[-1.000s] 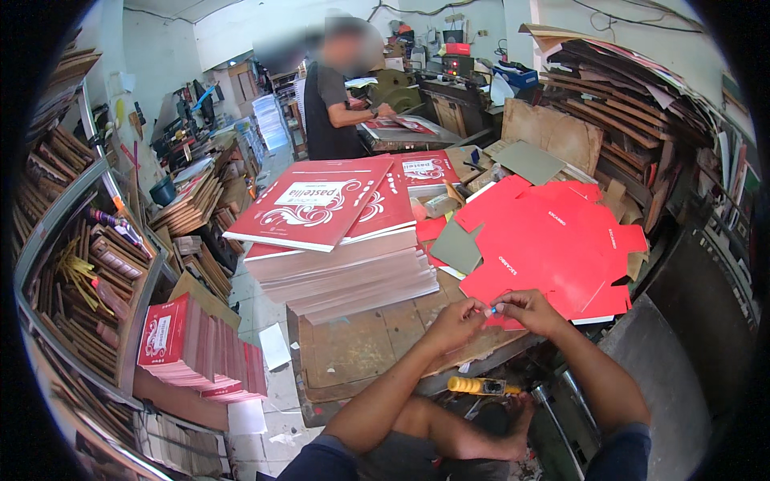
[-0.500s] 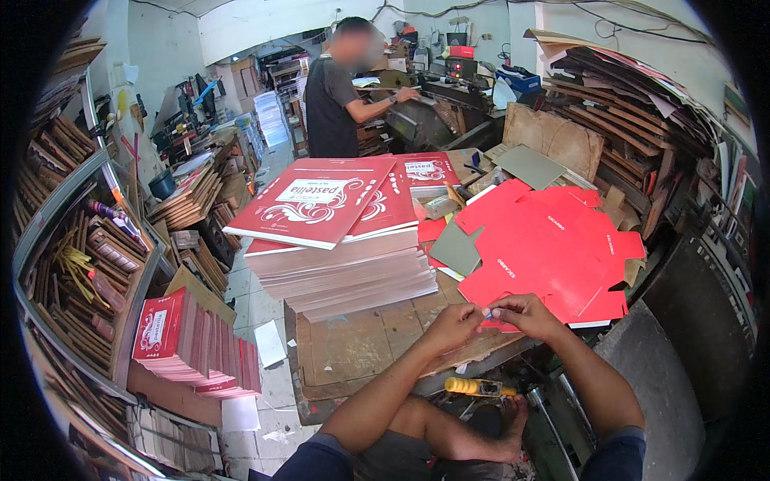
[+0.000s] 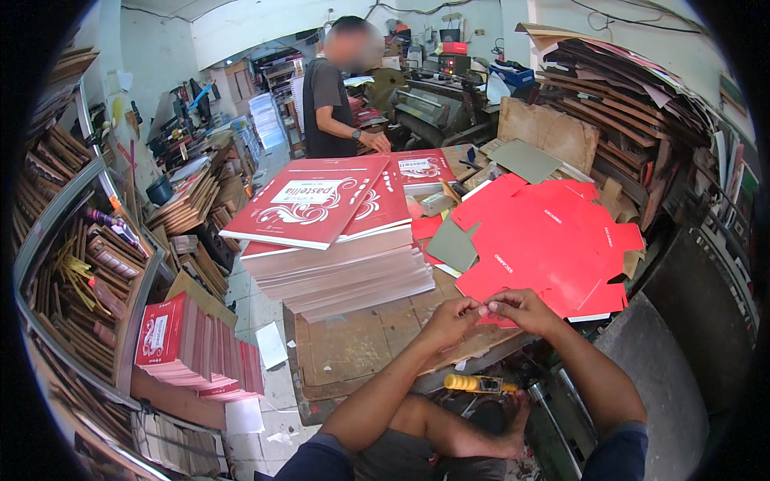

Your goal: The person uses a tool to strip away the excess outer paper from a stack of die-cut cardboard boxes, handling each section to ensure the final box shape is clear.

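My left hand point(image 3: 451, 319) and my right hand point(image 3: 523, 310) meet at the table's front edge with their fingertips pinched together. Whatever small thing lies between them is too tiny to make out. Just beyond my fingers spread red die-cut cardboard sheets point(image 3: 545, 240) with tabs along their edges. To the left of my hands rises a tall stack of red-covered paper blocks point(image 3: 345, 272), one red cover point(image 3: 309, 200) lying askew on top. A small grey-green board point(image 3: 452, 245) rests between the stack and the red sheets.
A yellow-handled tool point(image 3: 473, 384) is below the table edge, beside my bare foot point(image 3: 517, 421). Another person point(image 3: 329, 104) stands behind the stack near a machine point(image 3: 433, 108). Shelves of wooden pieces point(image 3: 68, 272) line the left; piled boards point(image 3: 618, 104) fill the right back.
My hands stay pinched together; the blue bit seen between them earlier no longer shows. The other person's arm has dropped from the machine toward the red stack. The view has shifted slightly.
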`<state>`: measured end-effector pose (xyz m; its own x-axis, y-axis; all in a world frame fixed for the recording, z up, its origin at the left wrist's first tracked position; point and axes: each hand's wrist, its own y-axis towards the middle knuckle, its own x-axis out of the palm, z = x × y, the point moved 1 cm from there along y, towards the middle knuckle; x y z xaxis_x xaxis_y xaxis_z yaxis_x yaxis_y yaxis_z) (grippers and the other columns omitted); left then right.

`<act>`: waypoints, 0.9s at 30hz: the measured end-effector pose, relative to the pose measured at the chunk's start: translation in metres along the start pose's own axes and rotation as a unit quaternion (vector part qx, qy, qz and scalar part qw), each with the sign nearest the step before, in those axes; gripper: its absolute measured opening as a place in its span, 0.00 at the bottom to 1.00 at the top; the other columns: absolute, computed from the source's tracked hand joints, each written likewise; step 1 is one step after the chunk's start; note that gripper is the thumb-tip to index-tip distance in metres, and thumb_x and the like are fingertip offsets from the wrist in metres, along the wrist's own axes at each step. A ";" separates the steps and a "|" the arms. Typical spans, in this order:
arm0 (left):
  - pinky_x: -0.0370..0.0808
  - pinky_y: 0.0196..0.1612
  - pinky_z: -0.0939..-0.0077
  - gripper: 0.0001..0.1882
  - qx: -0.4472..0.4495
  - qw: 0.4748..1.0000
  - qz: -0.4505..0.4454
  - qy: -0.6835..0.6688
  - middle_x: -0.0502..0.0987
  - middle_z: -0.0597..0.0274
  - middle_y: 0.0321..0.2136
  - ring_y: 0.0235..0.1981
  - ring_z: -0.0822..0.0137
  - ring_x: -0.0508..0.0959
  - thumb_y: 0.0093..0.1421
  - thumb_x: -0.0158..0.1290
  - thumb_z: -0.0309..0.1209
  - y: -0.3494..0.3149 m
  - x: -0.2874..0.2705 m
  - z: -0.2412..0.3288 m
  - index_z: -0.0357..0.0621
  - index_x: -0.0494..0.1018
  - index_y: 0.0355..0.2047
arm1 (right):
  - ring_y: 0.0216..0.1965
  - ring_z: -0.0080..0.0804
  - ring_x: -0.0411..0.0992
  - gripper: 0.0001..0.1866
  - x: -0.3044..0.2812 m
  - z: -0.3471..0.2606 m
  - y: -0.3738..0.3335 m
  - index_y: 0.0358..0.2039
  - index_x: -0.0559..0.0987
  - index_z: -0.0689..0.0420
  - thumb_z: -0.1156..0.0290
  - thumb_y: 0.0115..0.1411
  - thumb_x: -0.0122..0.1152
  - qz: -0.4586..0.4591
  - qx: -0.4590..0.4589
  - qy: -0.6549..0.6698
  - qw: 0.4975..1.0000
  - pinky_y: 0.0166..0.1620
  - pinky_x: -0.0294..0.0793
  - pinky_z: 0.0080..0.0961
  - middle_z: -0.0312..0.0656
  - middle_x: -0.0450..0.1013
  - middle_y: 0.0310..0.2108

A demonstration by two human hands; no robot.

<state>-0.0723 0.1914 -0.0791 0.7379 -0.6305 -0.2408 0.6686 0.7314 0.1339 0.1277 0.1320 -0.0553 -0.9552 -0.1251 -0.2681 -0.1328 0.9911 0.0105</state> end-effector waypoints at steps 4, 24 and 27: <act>0.69 0.35 0.79 0.14 -0.001 1.000 -0.001 0.002 0.77 0.68 0.28 0.30 0.78 0.72 0.63 0.54 0.38 0.002 0.002 -0.002 0.39 0.77 0.40 | 0.30 0.15 0.67 0.15 -0.002 0.006 0.001 0.44 0.80 0.59 0.63 0.62 0.61 0.006 -0.009 -0.008 1.000 0.34 0.68 0.18 0.31 0.75 0.29; 0.70 0.27 0.78 0.14 -0.023 0.999 -0.001 -0.024 0.75 0.66 0.27 0.26 0.77 0.72 0.61 0.49 0.32 0.003 0.003 -0.016 0.39 0.75 0.45 | 0.29 0.16 0.67 0.15 0.000 0.000 -0.001 0.44 0.80 0.60 0.62 0.63 0.61 0.011 -0.013 -0.026 1.000 0.33 0.68 0.19 0.31 0.74 0.27; 0.71 0.30 0.77 0.14 0.005 1.000 0.009 -0.021 0.77 0.65 0.28 0.27 0.76 0.73 0.61 0.49 0.32 0.003 0.004 -0.014 0.39 0.75 0.44 | 0.30 0.16 0.67 0.15 -0.001 -0.001 -0.002 0.44 0.80 0.60 0.62 0.63 0.60 0.009 -0.005 -0.048 0.999 0.34 0.68 0.19 0.31 0.74 0.28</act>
<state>-0.0680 0.1948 -0.0931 0.7523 -0.6283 -0.1983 0.6565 0.7399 0.1465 0.1286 0.1303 -0.0536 -0.9278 -0.1025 -0.3588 -0.1195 0.9925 0.0256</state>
